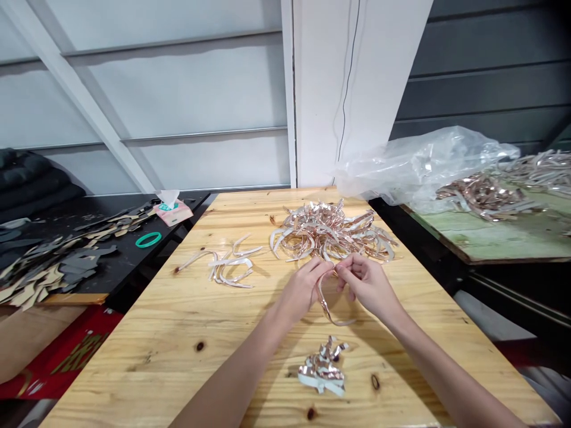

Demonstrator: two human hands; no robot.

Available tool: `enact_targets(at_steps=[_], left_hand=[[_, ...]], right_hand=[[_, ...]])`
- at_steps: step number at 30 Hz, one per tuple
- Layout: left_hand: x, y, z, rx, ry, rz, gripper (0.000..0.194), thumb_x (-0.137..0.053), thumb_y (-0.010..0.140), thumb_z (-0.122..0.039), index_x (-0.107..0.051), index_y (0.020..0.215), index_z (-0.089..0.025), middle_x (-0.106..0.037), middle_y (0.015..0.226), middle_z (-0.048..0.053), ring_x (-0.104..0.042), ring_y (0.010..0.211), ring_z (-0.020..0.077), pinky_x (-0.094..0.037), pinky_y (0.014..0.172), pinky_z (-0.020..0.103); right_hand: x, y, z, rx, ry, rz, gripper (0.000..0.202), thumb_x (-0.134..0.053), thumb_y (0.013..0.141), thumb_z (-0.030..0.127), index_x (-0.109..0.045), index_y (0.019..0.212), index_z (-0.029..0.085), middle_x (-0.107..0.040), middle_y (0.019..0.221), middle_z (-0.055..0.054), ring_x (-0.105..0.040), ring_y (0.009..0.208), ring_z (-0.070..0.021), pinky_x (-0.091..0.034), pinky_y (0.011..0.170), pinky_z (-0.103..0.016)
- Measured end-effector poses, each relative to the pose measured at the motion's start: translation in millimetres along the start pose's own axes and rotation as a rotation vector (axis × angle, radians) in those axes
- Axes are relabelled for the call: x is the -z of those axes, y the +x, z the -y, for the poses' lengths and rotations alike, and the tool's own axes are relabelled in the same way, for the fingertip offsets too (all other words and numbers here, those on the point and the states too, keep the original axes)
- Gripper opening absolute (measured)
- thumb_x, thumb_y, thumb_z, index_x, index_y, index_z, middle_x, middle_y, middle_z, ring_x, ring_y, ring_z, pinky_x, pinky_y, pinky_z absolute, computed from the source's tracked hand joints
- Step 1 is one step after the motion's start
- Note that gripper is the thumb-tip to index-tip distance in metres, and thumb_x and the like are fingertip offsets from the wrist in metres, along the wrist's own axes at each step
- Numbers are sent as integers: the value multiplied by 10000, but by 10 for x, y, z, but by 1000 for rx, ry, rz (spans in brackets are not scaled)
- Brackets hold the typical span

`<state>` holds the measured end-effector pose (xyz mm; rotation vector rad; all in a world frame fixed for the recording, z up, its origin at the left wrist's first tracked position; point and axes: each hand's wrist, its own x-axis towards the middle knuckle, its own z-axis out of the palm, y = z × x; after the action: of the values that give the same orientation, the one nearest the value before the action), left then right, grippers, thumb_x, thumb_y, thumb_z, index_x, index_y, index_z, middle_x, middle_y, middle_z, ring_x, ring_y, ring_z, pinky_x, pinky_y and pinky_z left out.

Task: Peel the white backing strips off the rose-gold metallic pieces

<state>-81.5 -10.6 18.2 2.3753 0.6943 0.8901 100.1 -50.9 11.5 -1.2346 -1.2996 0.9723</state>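
Both hands meet over the middle of a wooden table, pinching one narrow rose-gold strip that has a pale side. My left hand is closed on it, while the fingertips of my right hand grip it close by. The strip's free part curves down below the hands toward the tabletop. Just beyond my fingers lies a tangled heap of shiny rose-gold strips. Closer to my body sits a small crumpled bunch of metallic scraps. Several pale strips lie loosely to the left.
A black table on the left bears grey and tan strips, a green tape ring and a tissue pack. On the right, a green-topped table holds more strips beside clear plastic sheeting. A wall stands behind.
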Motion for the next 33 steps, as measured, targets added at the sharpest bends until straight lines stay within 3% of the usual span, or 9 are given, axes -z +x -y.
enact_targets(at_steps=[3, 7, 13, 20, 27, 33], left_hand=[[-55, -10, -14, 23, 41, -8, 275, -379, 1070, -289, -641, 1090, -210, -643, 997, 62, -632, 913, 191, -510, 826, 313], [-160, -45, -13, 58, 15, -110, 278, -356, 1075, -296, -613, 1029, -198, -663, 974, 66, -628, 890, 196, -498, 816, 323], [-231, -50, -69, 154, -124, -235, 351, -309, 1083, -323, -590, 914, -196, -636, 879, 53, -614, 841, 190, -478, 776, 315], [-162, -50, -26, 209, -148, -290, 398, -320, 1081, -403, -603, 891, -198, -642, 848, 42, -606, 785, 176, -470, 775, 314], [-229, -37, -15, 265, -324, -269, 451, -366, 1059, -494, -583, 816, -183, -623, 722, 21, -571, 672, 151, -426, 651, 280], [-197, -18, -50, 425, -337, -323, 593, -453, 1001, -589, -490, 573, -181, -434, 502, -32, -418, 507, 115, -340, 569, 277]], right_hand=[[-15, 8, -11, 1, -15, -43, 194, -692, 865, 366, -604, 824, 198, -627, 565, -8, -555, 457, -157, -418, 404, -244], [-63, -11, 36, 42, -136, -101, 78, -635, 842, 253, -600, 796, 200, -636, 605, -8, -603, 527, -169, -448, 498, -263], [-66, -8, 97, 198, -443, -172, 103, -623, 852, 269, -610, 770, 208, -624, 627, -6, -571, 567, -163, -422, 556, -282], [-11, 24, 26, 36, 27, 79, 260, -545, 918, 376, -661, 1036, 175, -729, 827, -69, -667, 623, -189, -475, 470, -259], [-55, -11, 53, 114, -135, 46, 206, -639, 910, 378, -681, 862, 182, -688, 662, -41, -642, 577, -181, -486, 518, -270], [-14, -57, 127, 131, 49, 167, 206, -644, 931, 360, -650, 819, 188, -640, 623, -10, -573, 538, -142, -446, 513, -253]])
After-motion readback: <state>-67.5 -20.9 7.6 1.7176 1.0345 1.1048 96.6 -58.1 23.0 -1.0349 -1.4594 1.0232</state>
